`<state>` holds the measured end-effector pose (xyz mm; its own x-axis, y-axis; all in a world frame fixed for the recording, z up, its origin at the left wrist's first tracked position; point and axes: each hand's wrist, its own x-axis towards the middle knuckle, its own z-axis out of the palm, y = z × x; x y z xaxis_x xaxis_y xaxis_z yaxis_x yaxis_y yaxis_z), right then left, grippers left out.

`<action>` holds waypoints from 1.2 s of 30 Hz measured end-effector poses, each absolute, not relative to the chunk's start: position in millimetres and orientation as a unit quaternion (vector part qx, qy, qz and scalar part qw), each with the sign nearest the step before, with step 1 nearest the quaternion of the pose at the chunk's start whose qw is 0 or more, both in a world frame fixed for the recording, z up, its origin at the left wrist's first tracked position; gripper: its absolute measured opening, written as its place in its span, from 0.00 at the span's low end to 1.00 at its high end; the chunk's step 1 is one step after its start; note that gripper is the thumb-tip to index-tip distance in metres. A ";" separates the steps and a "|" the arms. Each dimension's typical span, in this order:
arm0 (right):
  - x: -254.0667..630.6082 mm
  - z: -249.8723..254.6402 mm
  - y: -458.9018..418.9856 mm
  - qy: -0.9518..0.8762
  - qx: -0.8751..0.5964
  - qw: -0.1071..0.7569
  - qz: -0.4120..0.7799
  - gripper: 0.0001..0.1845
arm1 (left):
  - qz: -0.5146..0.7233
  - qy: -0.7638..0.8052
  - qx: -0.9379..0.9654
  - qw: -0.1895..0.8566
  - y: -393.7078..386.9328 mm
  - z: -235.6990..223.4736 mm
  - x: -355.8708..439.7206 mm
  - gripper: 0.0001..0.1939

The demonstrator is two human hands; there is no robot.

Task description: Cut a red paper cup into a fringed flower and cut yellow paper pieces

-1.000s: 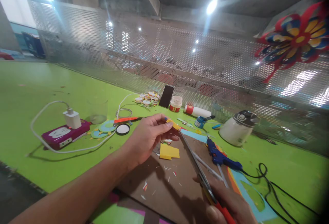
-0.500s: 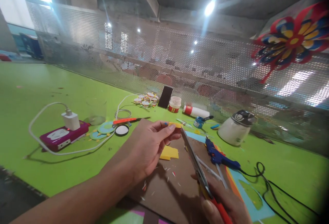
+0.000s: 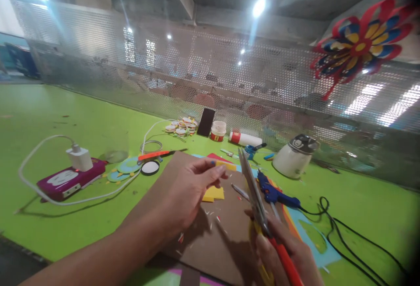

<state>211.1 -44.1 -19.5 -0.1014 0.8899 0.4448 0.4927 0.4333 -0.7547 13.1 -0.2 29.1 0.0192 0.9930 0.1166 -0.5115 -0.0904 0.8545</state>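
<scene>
My left hand (image 3: 193, 185) pinches a small strip of yellow paper (image 3: 228, 166) between thumb and fingers, above a brown board (image 3: 210, 238). In my right hand (image 3: 282, 246) is a pair of scissors (image 3: 254, 189) with red and yellow handles, its blades pointing up and away from me. The blades are slightly parted and stand to the right of the strip, apart from it. Folded yellow paper (image 3: 216, 194) lies on the board beneath my left hand, with paper scraps (image 3: 218, 219) scattered nearby. A pen-like grey tool (image 3: 239, 190) rests on the board too.
A blue glue gun (image 3: 275, 193) with a black cord lies right of the board, near a white kettle (image 3: 293, 159). To the left are a purple power strip (image 3: 72, 176), a utility knife (image 3: 154, 155) and blue paper discs (image 3: 126, 170). A phone (image 3: 206, 121) stands behind.
The scissors have drawn back from the yellow strip, and their blades now stand more upright. My left hand still pinches the strip. The whole view has shifted a little.
</scene>
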 end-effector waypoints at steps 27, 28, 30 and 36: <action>215.0 -0.3 -39.6 -0.717 -0.438 0.469 0.272 0.16 | 0.298 0.397 0.679 0.540 -13.4 10.7 30.5 0.05; 215.6 -0.6 -39.0 -0.719 -0.445 0.459 0.273 0.16 | 0.294 0.401 0.683 0.534 -13.5 11.4 30.2 0.06; 216.4 -0.9 -38.3 -0.726 -0.449 0.443 0.274 0.15 | 0.282 0.401 0.690 0.532 -13.8 12.0 29.8 0.08; 216.1 1.0 -37.9 -0.731 -0.445 0.438 0.274 0.12 | 0.279 0.404 0.664 0.564 -11.7 9.9 29.0 0.08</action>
<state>216.1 -37.9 1.0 -0.2201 0.8910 0.3970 0.4112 0.4538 -0.7905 29.0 -11.7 9.9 0.5177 0.8514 -0.0842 0.2215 -0.0383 0.9744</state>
